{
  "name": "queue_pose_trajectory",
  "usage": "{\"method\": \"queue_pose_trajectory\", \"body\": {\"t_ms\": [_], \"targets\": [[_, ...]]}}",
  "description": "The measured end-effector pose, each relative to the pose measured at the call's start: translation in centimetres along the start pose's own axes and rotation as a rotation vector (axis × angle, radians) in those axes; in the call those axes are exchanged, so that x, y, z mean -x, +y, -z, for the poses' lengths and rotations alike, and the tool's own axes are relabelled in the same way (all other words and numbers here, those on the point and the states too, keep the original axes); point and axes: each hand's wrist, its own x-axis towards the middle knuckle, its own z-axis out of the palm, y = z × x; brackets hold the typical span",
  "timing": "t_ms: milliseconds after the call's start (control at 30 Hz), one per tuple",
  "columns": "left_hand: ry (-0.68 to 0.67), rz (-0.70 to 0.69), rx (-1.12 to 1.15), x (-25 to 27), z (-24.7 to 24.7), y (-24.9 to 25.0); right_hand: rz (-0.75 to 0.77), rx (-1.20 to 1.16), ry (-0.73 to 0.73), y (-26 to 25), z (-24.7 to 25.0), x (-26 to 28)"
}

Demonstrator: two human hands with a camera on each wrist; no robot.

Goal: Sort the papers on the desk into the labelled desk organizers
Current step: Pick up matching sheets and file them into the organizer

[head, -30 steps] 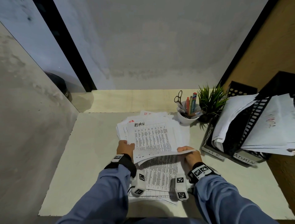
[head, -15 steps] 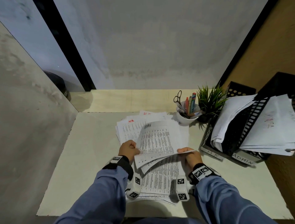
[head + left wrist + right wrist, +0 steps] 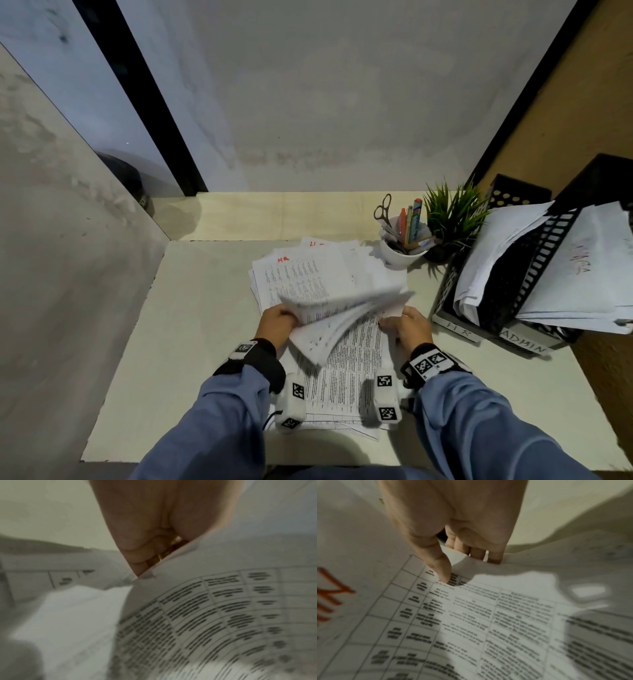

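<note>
Both hands hold some sheets up off the pile: left hand and right hand fingers curled on them.

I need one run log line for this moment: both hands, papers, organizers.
left hand: grips lifted sheets | right hand: pinches their other edge | pile: HR page on top | organizers: hold papers

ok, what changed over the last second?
The ADMIN-marked sheet has been lifted off the pile and curled toward the right; the sheet under it, marked HR in red, now shows. The left hand went from lying flat on the pile to gripping the sheet's edge. The right hand still holds the other edge. Organizers, cup and plant unchanged.
</note>
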Motion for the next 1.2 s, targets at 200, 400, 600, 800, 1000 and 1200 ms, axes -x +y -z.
{"method": "queue_pose_trajectory", "body": {"t_ms": [200, 400, 600, 800, 1000, 1200], "targets": [[-0.125, -0.056, -0.024, 2.2, -1.5, 3.1, 0.046, -0.013, -0.043, -3.2, -1.0, 1.5], [0.125, -0.454, -0.238, 3.3, -2.8, 6.4, 0.376, 0.033, -0.063, -7.5, -2.4, 4.0], [0.176, -0.664, -0.117, 4.5, -2.4, 7.7, 0.656, -0.009, -0.117, -9.5, -2.6, 8.7], [0.029, -0.420, -0.526, 3.4, -1.6, 3.6, 0.177, 0.076, -0.019, -3.9, -2.4, 6.7], [-0.195, -0.484, -0.661, 4.8, -5.0, 8.7, 0.335, 0.153, -0.068, -7.1, 0.8, 6.3], [-0.353, -0.669, -0.634, 9.2, -11.4, 14.4, 0.691, 0.168, 0.172, -11.8, 8.9, 6.7]]}}
